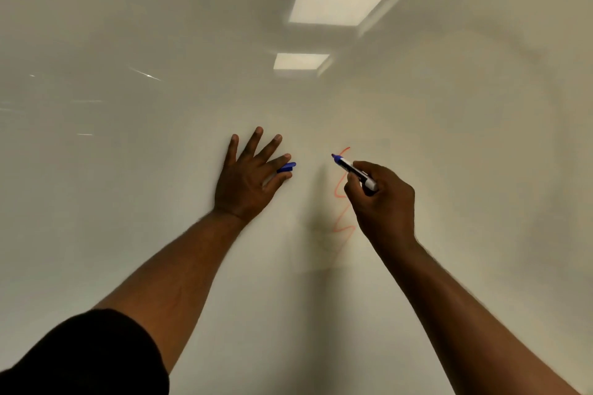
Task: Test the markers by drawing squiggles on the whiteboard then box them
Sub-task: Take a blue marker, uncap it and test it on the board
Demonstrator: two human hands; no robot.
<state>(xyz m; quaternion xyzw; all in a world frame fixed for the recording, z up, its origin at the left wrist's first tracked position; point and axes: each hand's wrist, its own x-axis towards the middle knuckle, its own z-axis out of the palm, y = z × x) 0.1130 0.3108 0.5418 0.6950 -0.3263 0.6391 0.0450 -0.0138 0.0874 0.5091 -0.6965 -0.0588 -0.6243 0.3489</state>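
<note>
With its grip closed round an uncapped blue-tipped white marker (pixel 353 170), the right hand (pixel 382 199) poises the tip just beside the orange-red squiggle (pixel 340 189) on the glossy whiteboard (pixel 128 170), while the left hand (pixel 247 179), spread flat, pinches the blue cap (pixel 286 167); testing blue looks next, which calls for pressing the tip onto bare board.
</note>
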